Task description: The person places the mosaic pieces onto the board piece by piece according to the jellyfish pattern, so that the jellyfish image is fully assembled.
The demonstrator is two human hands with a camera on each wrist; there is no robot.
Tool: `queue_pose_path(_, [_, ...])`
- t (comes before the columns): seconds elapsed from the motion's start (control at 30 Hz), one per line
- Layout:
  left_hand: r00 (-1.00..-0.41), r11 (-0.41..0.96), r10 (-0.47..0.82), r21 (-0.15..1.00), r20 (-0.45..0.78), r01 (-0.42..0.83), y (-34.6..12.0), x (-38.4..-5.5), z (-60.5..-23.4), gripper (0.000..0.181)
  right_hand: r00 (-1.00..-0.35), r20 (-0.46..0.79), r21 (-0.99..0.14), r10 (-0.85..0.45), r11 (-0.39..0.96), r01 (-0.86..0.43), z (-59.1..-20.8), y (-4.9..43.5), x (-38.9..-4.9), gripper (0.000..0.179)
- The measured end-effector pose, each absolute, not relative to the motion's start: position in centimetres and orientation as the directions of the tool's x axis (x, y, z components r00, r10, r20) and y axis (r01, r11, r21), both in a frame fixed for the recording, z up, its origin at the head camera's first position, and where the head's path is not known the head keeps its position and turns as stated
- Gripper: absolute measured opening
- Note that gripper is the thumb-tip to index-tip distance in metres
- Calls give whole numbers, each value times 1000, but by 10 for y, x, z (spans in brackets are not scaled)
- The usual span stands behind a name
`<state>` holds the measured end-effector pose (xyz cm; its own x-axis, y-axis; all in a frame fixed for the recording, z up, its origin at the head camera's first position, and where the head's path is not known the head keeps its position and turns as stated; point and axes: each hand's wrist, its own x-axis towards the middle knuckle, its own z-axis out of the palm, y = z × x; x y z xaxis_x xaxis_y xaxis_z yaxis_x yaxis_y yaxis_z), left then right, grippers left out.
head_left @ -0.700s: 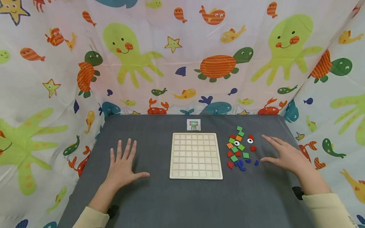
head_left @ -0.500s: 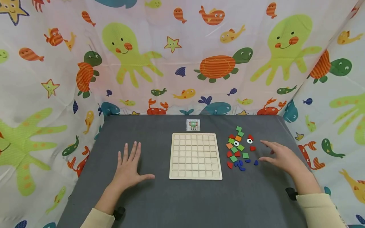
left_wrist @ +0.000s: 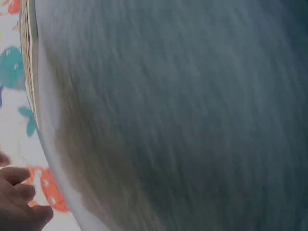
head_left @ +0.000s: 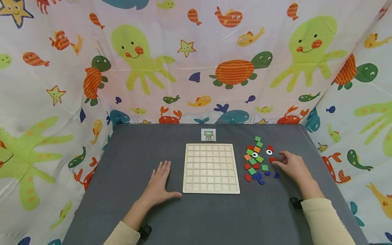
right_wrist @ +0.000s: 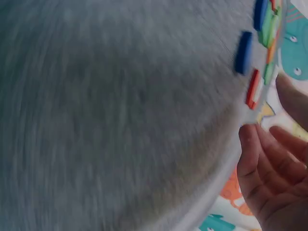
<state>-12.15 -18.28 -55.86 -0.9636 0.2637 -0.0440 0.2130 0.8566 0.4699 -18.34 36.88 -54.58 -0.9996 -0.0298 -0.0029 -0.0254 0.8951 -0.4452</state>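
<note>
My left hand [head_left: 158, 187] hovers low over the grey cloth with its fingers straight, its thumb tip close to the near left corner of the wooden grid board [head_left: 211, 168]. In the left wrist view, part of the left hand [left_wrist: 21, 197] shows at the lower left. On the right, my right hand [head_left: 292, 166] has thumb and index finger parted around a red piece [head_left: 272, 159]. From the right wrist, a gap shows between the right hand's [right_wrist: 274, 159] fingertips and a red piece [right_wrist: 252, 89].
Several green squares [head_left: 264, 167], orange squares [head_left: 257, 149], blue curved pieces [head_left: 261, 182] and white rings [head_left: 269, 152] lie scattered right of the board. A small picture card [head_left: 208, 134] lies behind it. A sea-animal curtain [head_left: 196, 68] rises behind and beside the table.
My left hand has moved right, toward the board's near left corner. My right hand has moved left to the red piece, its thumb and index finger drawing closer together.
</note>
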Motion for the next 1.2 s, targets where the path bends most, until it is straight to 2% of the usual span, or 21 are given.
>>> queue_pose_path(0.13, [-950,843,295,497,-106,206,-169,-120,-564,141,-998,-38,-450,46,891,58,-554,364,-188,61])
queue_pose_path(0.3, [-937,855,310,478,-160,201,-153,-118,-569,139,-990,-67,-437,122,889,139,-560,358,-192,58])
queue_pose_path(0.53, [-919,845,347,487,-189,220,-147,-122,-578,133,-991,-85,-466,103,875,131,-560,357,-192,33])
queue_pose_path(0.83, [-939,889,289,416,-187,191,-134,-122,-577,118,-970,-150,-445,192,863,240,-552,354,-191,37])
queue_pose_path(1.2, [-949,898,265,401,-168,180,-132,-119,-574,115,-984,-128,-469,125,866,171,-557,349,-194,37])
